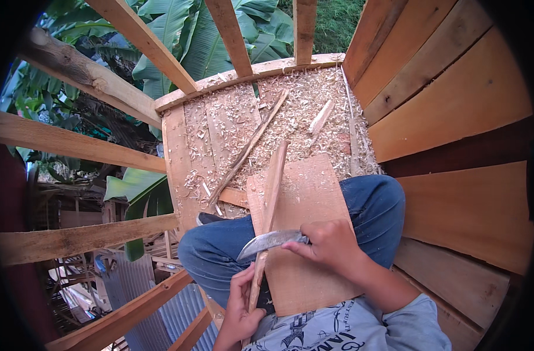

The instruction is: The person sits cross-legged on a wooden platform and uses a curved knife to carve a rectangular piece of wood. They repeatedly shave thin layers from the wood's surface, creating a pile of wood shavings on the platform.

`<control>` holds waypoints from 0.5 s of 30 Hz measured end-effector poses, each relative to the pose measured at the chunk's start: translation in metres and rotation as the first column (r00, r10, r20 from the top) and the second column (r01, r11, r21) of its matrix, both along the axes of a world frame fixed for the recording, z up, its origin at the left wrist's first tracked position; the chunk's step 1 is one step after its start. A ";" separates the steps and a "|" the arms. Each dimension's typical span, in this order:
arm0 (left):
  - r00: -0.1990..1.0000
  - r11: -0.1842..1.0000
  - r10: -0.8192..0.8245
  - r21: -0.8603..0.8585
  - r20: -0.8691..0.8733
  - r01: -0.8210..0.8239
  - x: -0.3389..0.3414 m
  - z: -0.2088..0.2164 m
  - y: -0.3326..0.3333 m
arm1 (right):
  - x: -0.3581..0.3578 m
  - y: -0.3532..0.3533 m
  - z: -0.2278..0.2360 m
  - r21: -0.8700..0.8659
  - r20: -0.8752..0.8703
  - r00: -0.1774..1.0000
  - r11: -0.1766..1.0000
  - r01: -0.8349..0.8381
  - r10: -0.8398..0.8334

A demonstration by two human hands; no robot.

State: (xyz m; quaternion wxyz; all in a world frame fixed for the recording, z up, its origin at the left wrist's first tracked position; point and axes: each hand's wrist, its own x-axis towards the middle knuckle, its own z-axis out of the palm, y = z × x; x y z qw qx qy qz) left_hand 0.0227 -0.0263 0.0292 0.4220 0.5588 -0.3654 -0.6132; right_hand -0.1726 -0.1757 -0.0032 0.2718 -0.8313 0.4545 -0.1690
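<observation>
My right hand (328,241) is closed round the handle of a knife (271,241) with a broad, curved grey blade. The blade points left and lies across a long wooden stick (272,196), touching or just above it. Low in the view, my left hand (243,304) grips the stick's near end. From there the stick slants up and away, its far end resting over a flat wooden board (308,199). That board lies across my lap, between my bent knees in blue jeans. A few shavings are scattered on its far part.
Wood shavings (302,123) cover the plank floor ahead. A dark-edged strip of wood (249,146) and a short pale piece (321,117) lie among them. Wooden rails (79,237) stand at the left and front; a plank wall (448,99) rises at the right. Banana leaves hang outside.
</observation>
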 end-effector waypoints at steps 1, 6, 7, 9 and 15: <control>1.000 1.000 0.017 0.015 -0.007 -0.017 0.001 0.002 0.002 | 0.000 -0.008 -0.003 -0.022 -0.001 1.000 1.000 -0.005 0.005; 0.997 0.996 0.079 0.032 0.001 -0.079 -0.001 0.002 0.001 | 0.006 -0.027 -0.013 -0.121 -0.052 0.999 0.993 0.007 -0.013; 0.996 0.996 0.087 0.026 0.012 -0.087 -0.002 0.000 0.001 | 0.005 -0.029 -0.015 -0.143 -0.052 0.998 0.990 0.010 -0.018; 0.996 0.996 0.083 0.026 0.019 -0.083 0.000 -0.004 0.005 | 0.006 -0.031 -0.016 -0.120 -0.074 0.994 0.991 0.066 -0.075; 0.999 0.998 0.038 0.054 -0.018 -0.037 -0.003 -0.002 0.023 | -0.033 -0.077 -0.014 -0.114 -0.164 0.869 0.884 0.453 -0.467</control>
